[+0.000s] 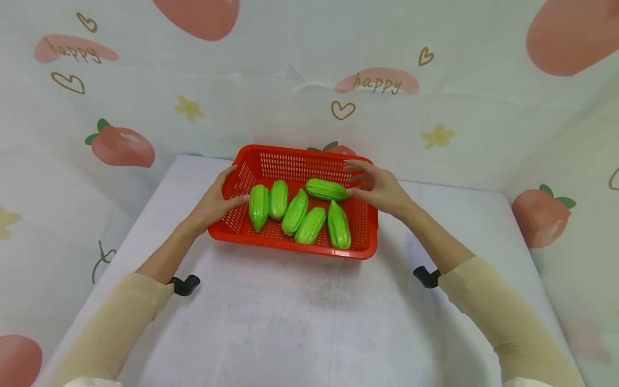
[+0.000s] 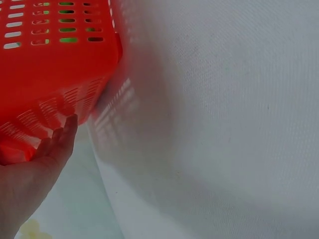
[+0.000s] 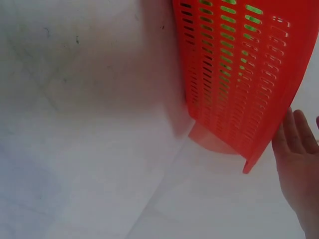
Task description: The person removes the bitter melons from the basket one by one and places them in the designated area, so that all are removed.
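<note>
A red plastic basket with slotted walls sits on the white table, holding several green ribbed fruits that look like star fruit. My left hand holds the basket's left side, its thumb inside over the rim and its fingers along the outer wall. In the left wrist view, those fingers lie against the red wall. Above the basket's right end is my right hand, fingers spread and thumb close to a fruit lying crosswise. The right wrist view shows its fingers extended beside the rim.
Behind the table hangs a pale cloth printed with fruit, hearts and words. A black strap-like piece is at each wrist. The basket stands near the table's back edge, with bare tabletop in front of it.
</note>
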### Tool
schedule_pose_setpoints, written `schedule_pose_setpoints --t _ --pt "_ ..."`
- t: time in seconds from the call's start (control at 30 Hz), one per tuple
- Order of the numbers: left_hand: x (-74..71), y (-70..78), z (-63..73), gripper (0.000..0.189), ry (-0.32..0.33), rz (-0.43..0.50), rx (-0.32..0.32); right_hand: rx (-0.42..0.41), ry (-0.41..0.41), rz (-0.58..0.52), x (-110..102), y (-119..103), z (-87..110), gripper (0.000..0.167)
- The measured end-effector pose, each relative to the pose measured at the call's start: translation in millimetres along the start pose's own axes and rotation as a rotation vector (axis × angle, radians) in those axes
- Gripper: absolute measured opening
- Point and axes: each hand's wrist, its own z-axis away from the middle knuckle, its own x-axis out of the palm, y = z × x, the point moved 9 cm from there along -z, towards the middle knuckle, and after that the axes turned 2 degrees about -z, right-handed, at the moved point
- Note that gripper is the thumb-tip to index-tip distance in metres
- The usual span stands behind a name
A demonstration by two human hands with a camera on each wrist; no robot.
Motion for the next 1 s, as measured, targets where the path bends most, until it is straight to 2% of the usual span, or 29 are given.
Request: schedule_pose_setpoints --t 0.3,0.43,0.67,1.0 --pt "-1.1 -2.6 -1.0 0.088 0.014 -0.028 0.011 0.063 -0.059 0.061 12 8 -10.3 0.052" --pt "1.0 -0.9 -1.3 0.088 0.013 -0.004 0.01 0.093 -0.083 0.08 15 11 -14.6 0.049" --pt "3.5 -2.7 -0.8 0.087 0.025 0.002 0.004 0.109 -0.124 0.027 26 14 -24.7 0.05" --pt "0.3 -4.2 -0.1 0.087 0.023 0.0 0.008 0.181 -0.112 0.022 35 25 -37.6 0.049"
